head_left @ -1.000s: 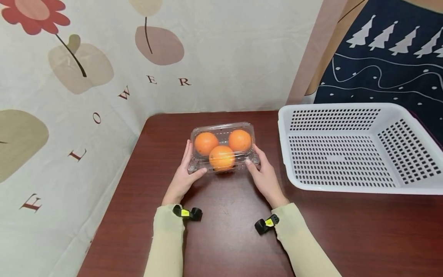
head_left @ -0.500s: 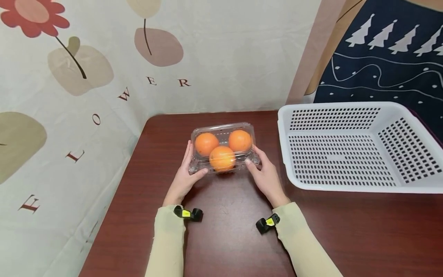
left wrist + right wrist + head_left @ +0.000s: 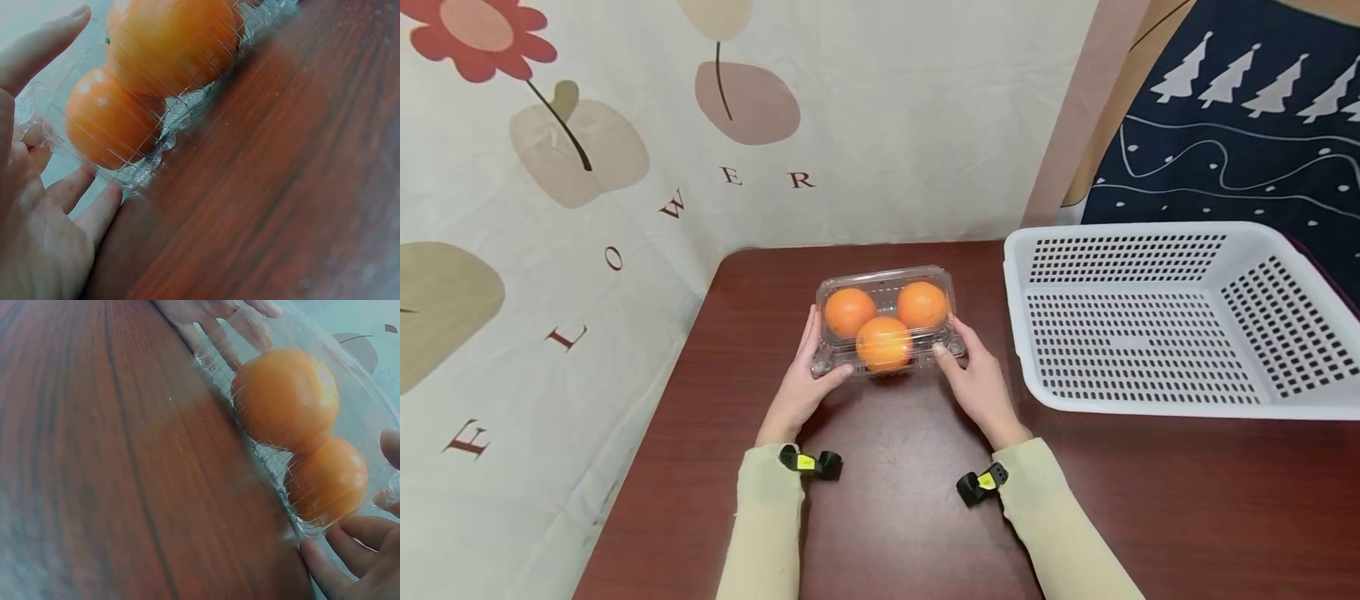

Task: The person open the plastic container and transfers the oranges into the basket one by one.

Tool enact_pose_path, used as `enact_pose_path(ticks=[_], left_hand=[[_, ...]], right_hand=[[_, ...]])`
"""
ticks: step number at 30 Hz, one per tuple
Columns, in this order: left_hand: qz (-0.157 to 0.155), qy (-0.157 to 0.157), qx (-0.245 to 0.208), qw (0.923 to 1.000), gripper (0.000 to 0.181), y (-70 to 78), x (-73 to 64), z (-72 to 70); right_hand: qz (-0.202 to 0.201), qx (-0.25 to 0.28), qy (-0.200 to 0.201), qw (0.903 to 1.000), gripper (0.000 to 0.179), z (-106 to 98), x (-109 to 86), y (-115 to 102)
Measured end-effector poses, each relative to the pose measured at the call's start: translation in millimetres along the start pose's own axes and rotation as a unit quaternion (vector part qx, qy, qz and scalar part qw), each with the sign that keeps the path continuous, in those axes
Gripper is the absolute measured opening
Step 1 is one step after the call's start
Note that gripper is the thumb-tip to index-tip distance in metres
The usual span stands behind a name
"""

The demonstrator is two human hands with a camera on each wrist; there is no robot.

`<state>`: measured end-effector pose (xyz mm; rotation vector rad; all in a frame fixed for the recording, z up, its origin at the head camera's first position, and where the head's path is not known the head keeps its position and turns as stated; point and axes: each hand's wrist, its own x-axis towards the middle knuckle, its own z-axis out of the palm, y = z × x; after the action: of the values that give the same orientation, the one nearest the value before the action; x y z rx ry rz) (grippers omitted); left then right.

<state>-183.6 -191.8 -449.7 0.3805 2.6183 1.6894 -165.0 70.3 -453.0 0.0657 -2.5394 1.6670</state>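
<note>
A clear plastic clamshell box (image 3: 886, 280) rests on the table with its lid down. Three oranges show through it: one at the back left (image 3: 850, 312), one at the back right (image 3: 922, 305) and one in front (image 3: 883, 344). My left hand (image 3: 797, 390) grips the box's left end, thumb on the front rim and fingers along the side. On the other end, my right hand (image 3: 977, 387) holds it the same way. In the left wrist view the left fingertips (image 3: 103, 209) touch the box's lower edge, close to the tabletop.
A white perforated plastic basket (image 3: 1138, 400) stands to the right of the box on the dark red-brown wooden table (image 3: 887, 517). Behind the table hangs a pale cloth (image 3: 910, 125) with flower prints, and a navy cloth (image 3: 1225, 150) with white trees is at the right.
</note>
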Motion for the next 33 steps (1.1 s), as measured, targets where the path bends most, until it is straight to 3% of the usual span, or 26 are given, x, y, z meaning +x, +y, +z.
enact_pose_path(ticks=[13,20,25,27,33], left_hand=[[0.006,-0.006,0.009,0.9999,0.087,2.8,-0.9,0.6],[-0.002,-0.001,0.019,0.9998,0.088,4.8,-0.6,-0.4],[-0.015,-0.010,0.019,0.9997,0.087,26.9,-5.2,-1.6],[-0.022,-0.012,0.013,0.9996,0.087,35.6,-7.1,-2.2],[-0.025,-0.002,-0.003,0.9997,0.086,35.1,-9.0,-2.7]], right_hand=[[-0.035,-0.074,-0.021,0.9964,0.054,1.0,-1.6,-11.4],[-0.029,-0.056,-0.020,0.9978,0.053,0.5,-2.2,-11.6],[-0.025,-0.034,-0.010,0.9991,0.052,-1.0,-1.8,-6.9],[-0.012,-0.012,-0.005,0.9998,0.049,-1.6,-1.1,-4.0],[0.022,0.066,-0.006,0.9976,0.041,-4.5,1.1,1.7]])
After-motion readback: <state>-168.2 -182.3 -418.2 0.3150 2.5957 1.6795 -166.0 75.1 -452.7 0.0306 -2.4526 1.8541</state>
